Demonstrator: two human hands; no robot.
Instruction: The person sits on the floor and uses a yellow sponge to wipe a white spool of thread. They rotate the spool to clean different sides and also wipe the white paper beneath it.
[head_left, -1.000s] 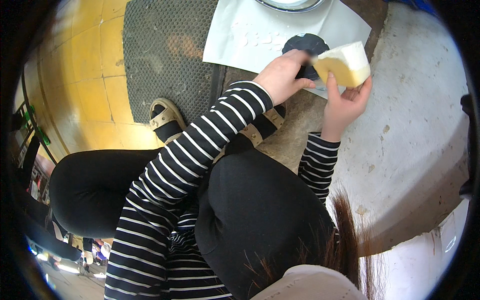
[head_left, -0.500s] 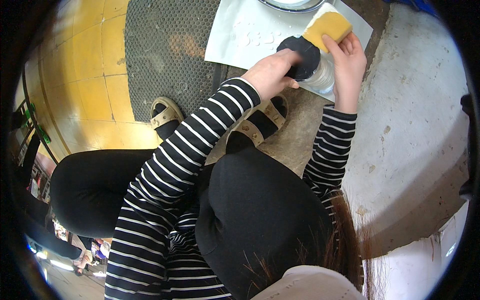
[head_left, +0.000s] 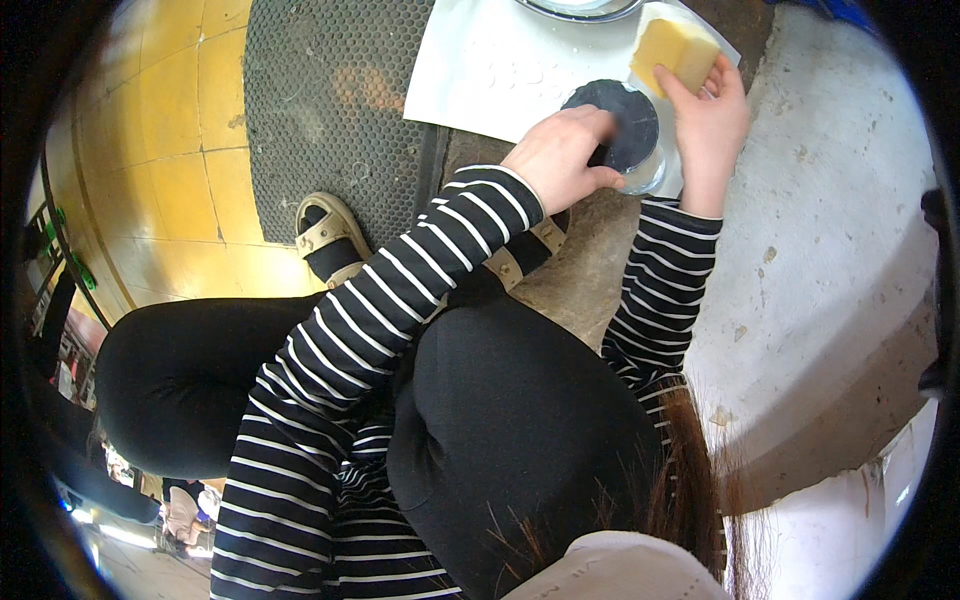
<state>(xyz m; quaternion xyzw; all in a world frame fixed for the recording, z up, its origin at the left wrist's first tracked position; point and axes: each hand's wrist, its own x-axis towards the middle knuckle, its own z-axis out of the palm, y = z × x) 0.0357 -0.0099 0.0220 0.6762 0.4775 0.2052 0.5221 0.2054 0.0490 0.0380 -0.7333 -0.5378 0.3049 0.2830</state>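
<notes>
My left hand [head_left: 565, 155] is closed at the near left edge of a clear cylindrical container [head_left: 648, 180] with a round black top [head_left: 632, 125]. The thumb lies along its near side, and the fingertips on the black surface are smeared by motion. I cannot tell whether that black round is a lid or the container's inside. Just beyond it to the right, my right hand [head_left: 712, 125] pinches a yellow sponge [head_left: 675, 55] with a paler, whitish far side. The sponge is held above the container's far right rim.
A white sheet [head_left: 470, 80] with water drops lies under the container. On its far edge stands a round basin [head_left: 585, 12] with a dark rim. A black textured mat [head_left: 330, 110] covers the floor to the left, and a pale concrete surface [head_left: 800, 250] runs along the right.
The container has tipped more upright, so less of its clear side shows, and has shifted slightly right and nearer with my left hand. My right hand and the sponge have moved a little right.
</notes>
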